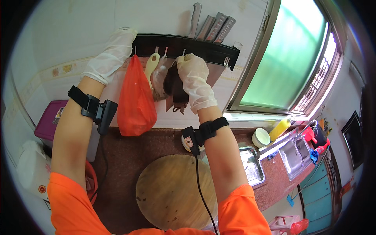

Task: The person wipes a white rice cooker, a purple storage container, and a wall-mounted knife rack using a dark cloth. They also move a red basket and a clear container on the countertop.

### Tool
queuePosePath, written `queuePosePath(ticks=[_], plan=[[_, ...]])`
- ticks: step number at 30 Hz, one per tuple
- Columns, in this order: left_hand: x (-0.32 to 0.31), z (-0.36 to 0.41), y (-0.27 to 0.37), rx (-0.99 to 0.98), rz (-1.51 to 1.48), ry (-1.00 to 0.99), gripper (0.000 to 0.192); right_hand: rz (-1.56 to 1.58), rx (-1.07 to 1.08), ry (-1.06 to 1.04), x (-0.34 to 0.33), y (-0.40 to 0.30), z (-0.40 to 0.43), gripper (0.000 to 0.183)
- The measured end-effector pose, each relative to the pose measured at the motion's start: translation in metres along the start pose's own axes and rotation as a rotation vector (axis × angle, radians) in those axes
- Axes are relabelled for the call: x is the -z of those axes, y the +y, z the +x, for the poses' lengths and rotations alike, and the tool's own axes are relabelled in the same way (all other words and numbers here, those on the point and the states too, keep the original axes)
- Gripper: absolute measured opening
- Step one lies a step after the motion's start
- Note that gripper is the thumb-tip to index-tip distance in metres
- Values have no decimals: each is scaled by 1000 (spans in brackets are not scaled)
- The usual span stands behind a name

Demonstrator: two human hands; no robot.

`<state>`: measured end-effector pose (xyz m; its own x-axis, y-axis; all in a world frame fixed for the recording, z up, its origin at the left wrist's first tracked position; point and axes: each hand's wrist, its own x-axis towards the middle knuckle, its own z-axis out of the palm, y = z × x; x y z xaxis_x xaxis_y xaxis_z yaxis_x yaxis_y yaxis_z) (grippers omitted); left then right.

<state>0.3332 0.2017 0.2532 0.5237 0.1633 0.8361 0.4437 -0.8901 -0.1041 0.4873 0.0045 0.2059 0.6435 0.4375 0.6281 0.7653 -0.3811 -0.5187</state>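
Observation:
My left hand (123, 41), in a thin whitish glove, is against the left end of a black wall-mounted knife rack (164, 44). Its fingers cannot be made out clearly, so its grip is uncertain. My right hand (192, 63), gloved the same way, is curled at a hook under the rack. A dark brown hanging bundle (173, 80) with a thin loop is in its fingers, partly covered by the hand. Left of it hang a clear plastic bag (160, 75), a cream-handled utensil (151, 66) and a red plastic bag (136, 102).
Several knife handles (217, 28) rise from the rack. Below, a round wooden chopping board (173, 191) lies on the brown stone counter (120, 167). A metal tray (252, 167), white bowl (260, 137) and steel sink (293, 158) are right; a purple-lidded bin (48, 120) is left.

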Motion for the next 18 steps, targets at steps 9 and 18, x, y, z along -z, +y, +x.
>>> queuePosePath(ticks=[9,18], plan=[[17,3,28,-15,110,-29,21,-95,1,-39,10,7,3,35],[-30,-7,137,260,-1135,-275,36,75,3,-163,34,22,-29,40]])
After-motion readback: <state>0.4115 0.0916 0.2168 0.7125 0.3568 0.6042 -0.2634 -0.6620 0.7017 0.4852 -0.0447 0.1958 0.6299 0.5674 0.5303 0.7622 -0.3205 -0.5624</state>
